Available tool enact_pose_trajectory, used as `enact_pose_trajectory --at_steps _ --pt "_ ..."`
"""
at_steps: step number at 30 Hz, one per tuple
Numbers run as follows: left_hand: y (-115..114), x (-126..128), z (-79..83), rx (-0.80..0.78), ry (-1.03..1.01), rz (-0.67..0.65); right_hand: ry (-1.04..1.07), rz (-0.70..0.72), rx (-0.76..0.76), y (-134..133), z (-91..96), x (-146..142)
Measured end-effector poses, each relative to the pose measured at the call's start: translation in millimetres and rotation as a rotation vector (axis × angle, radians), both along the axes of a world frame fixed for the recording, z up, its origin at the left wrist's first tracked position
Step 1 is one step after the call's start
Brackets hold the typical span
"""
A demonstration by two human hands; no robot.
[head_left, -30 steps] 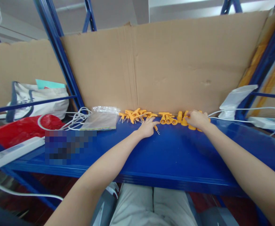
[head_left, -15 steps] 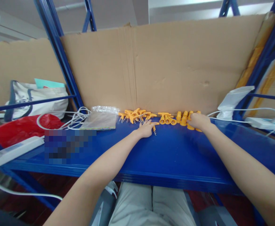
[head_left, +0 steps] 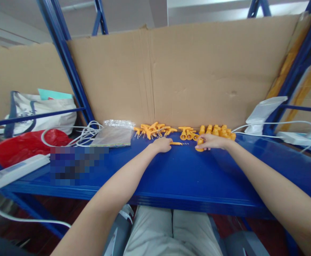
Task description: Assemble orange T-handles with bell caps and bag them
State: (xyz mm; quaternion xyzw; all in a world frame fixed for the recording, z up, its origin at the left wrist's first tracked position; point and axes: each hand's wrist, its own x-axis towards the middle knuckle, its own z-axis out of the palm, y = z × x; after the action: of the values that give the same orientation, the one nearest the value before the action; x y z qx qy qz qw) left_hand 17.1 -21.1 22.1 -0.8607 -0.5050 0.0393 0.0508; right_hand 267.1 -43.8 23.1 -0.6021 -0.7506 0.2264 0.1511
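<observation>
My left hand (head_left: 161,145) is closed on an orange corkscrew (head_left: 177,143), whose metal spiral points right over the blue shelf (head_left: 187,174). My right hand (head_left: 211,142) is closed on a small orange cap (head_left: 199,145) just right of the spiral tip. Behind the hands, along the cardboard, lie a heap of orange T-handled corkscrews (head_left: 153,130), a few assembled orange pieces (head_left: 188,133) and a cluster of orange caps (head_left: 219,131).
A cardboard sheet (head_left: 192,71) backs the shelf. A clear plastic bag (head_left: 115,134) and white cables (head_left: 86,134) lie to the left, beside a red bag (head_left: 19,145) and a white tote (head_left: 41,112). A white pouch (head_left: 264,110) and power strip (head_left: 299,138) sit right. Blue rack posts (head_left: 65,60) stand around.
My right hand left the cap cluster and drew a cap toward the middle. My left hand turned its corkscrew so the spiral points right, toward the cap.
</observation>
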Motion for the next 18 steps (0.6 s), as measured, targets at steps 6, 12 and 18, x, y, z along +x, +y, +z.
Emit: enact_pose_trajectory --at_steps 6,12,18 --pt "-0.2 -1.7 4.0 -0.028 -0.011 0.011 0.006 0.127 0.062 8.1 -9.2 -0.6" --pt "-1.2 -2.2 0.9 0.015 -0.065 0.015 -0.096 0.116 0.217 15.2 -16.0 -5.6" --pt "0.6 -3.4 -1.6 0.070 -0.130 0.002 -0.334 0.051 0.437 9.9 -9.6 -15.9"
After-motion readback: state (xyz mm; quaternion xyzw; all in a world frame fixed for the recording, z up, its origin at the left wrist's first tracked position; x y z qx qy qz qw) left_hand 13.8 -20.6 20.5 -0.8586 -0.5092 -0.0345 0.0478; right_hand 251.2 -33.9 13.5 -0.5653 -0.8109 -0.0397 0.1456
